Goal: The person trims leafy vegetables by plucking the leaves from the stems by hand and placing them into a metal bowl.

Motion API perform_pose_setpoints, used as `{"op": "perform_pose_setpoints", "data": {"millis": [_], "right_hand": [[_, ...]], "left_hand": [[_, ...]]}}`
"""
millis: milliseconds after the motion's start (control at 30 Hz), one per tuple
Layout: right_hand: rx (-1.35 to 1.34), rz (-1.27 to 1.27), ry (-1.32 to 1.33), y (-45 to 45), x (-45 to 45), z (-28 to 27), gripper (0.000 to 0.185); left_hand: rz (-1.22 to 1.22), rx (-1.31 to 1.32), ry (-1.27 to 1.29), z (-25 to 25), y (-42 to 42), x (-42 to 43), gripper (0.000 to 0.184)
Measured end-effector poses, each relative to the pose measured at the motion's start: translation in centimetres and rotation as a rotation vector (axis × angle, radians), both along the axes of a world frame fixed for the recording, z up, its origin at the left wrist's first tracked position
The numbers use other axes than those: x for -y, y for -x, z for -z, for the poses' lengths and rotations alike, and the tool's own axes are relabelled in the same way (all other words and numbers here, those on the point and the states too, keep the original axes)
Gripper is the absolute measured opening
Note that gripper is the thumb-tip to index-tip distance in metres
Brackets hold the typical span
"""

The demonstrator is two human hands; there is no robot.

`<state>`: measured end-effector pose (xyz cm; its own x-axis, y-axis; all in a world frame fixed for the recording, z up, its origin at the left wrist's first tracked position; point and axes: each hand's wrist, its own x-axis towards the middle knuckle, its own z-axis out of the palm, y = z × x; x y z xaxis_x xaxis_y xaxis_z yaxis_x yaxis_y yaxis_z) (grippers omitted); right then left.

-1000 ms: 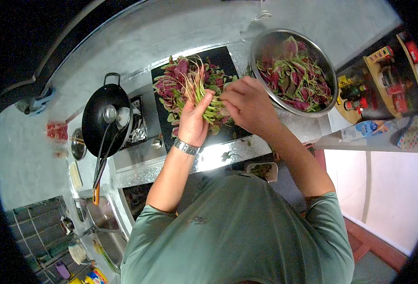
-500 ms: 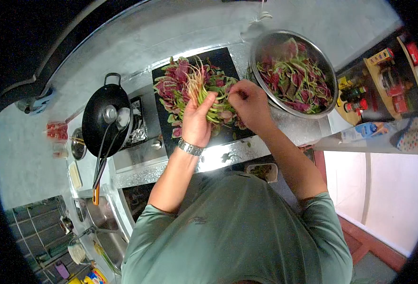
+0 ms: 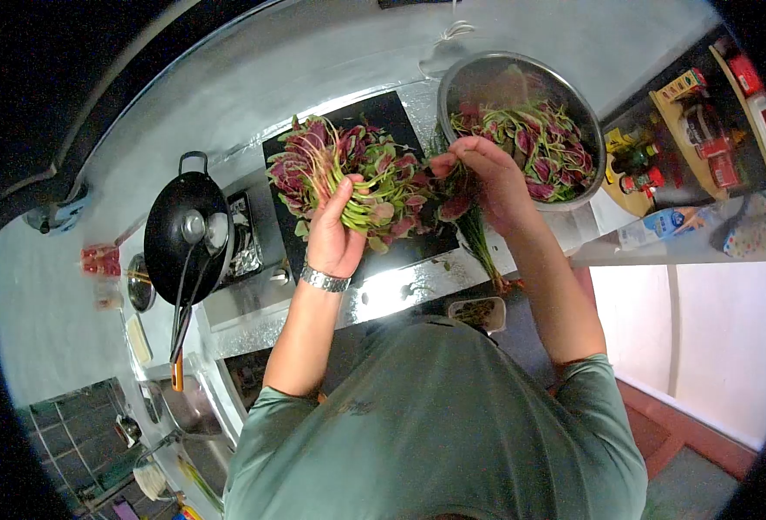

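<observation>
My left hand (image 3: 338, 238) is closed around a bunch of red-and-green amaranth (image 3: 348, 199). Pale pinkish stem and root ends stick up past the thumb, and purple-green leaves spread out over a black cooktop panel (image 3: 381, 111). To its right, my right hand (image 3: 494, 178) has its thumb and fingers pinched together near the leaf tips; what they hold, if anything, I cannot make out. Beneath that hand, another bunch of amaranth (image 3: 480, 247) lies with its roots toward me. A steel bowl (image 3: 598, 130) behind it holds many loose amaranth leaves and stems.
Left of the cooktop panel a black wok (image 3: 164, 225) sits on the stove, with two long-handled utensils (image 3: 194, 277) in it. A sink (image 3: 194, 407) is at lower left. Seasoning bottles (image 3: 638, 169) stand on the right shelf. A small container (image 3: 478, 312) is below the counter edge.
My right hand has lifted away from the left-hand bunch and now hovers nearer the bowl. The rooted bunch beneath it has come into view. The camera view has shifted slightly.
</observation>
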<state>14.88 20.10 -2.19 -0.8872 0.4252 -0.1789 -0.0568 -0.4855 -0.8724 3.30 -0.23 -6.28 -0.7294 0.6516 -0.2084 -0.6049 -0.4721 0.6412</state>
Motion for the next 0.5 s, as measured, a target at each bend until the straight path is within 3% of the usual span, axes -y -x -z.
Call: {"op": "perform_pose_setpoints", "data": {"millis": [433, 500], "right_hand": [[-0.072, 0.021, -0.021, 0.4, 0.7, 0.3, 0.024], [-0.122, -0.019, -0.156, 0.1, 0.2, 0.8, 0.021]], "left_hand": [[0.033, -0.017, -0.039, 0.2, 0.5, 0.5, 0.017], [0.008, -0.008, -0.006, 0.4, 0.5, 0.5, 0.017]]}}
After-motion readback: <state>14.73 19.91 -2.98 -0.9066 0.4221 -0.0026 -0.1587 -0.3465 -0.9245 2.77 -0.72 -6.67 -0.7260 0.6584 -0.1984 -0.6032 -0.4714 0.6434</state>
